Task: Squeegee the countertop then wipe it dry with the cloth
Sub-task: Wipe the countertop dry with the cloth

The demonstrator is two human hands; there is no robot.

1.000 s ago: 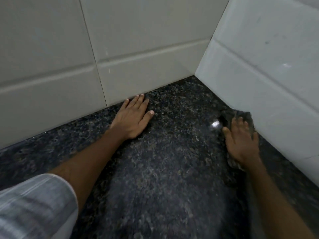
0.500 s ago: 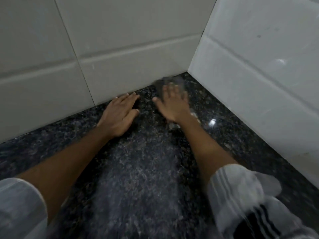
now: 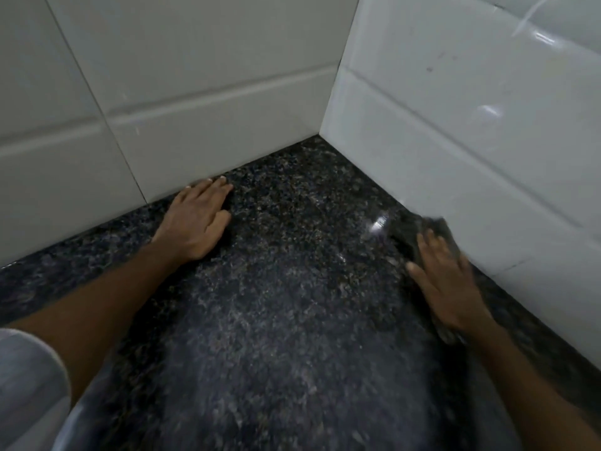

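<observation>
Granite countertop (image 3: 276,320) in a white-tiled corner, mid-wipe. Left hand (image 3: 195,222) planted flat by the back wall (image 3: 195,102), fingers straight and together, likely as a brace. Right hand (image 3: 445,281) spread flat, pressing the dark cloth (image 3: 419,229) along the side wall's (image 3: 455,141) foot, apparently drying that edge.

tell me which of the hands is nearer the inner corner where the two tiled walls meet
Left. The left hand lies flat by the back wall, closer to the corner. The right hand presses the cloth farther along the side wall.
</observation>
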